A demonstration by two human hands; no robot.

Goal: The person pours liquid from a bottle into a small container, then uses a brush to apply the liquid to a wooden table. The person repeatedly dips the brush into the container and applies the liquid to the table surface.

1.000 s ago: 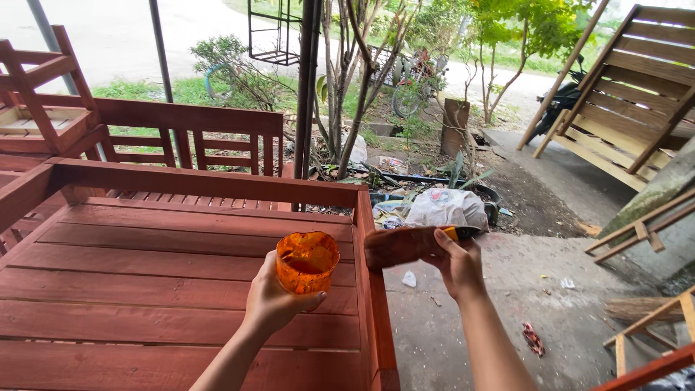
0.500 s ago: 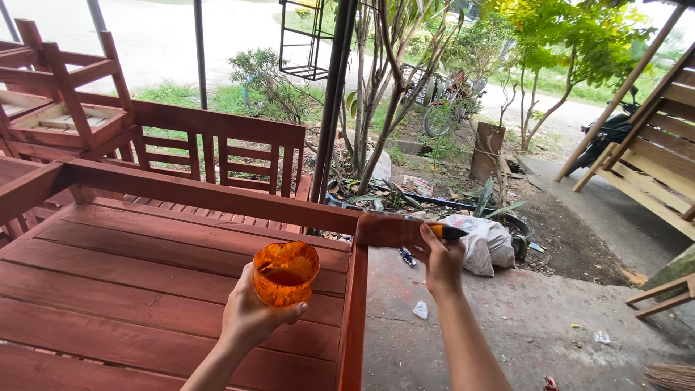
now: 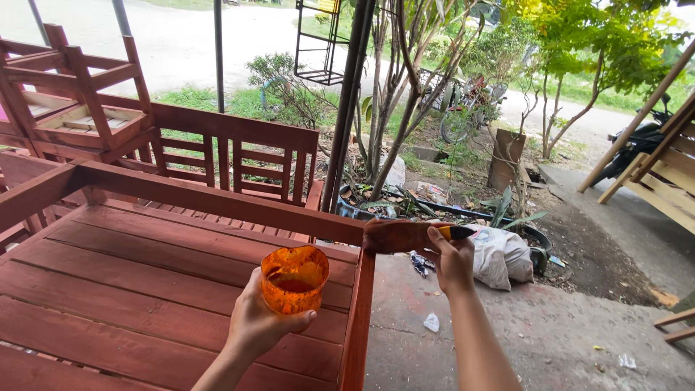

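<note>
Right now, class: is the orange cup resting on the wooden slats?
No, the left hand holds the orange cup up, clear of the red wooden slats.

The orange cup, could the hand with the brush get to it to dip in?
Probably yes. The orange cup sits open-topped in the left hand, beside the right hand holding the brush, with nothing between them.

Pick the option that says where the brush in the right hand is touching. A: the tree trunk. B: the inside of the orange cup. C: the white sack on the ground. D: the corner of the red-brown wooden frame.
D: the right hand presses the brush against the corner of the red-brown wooden frame, while the left hand holds the orange cup apart from it.
</note>
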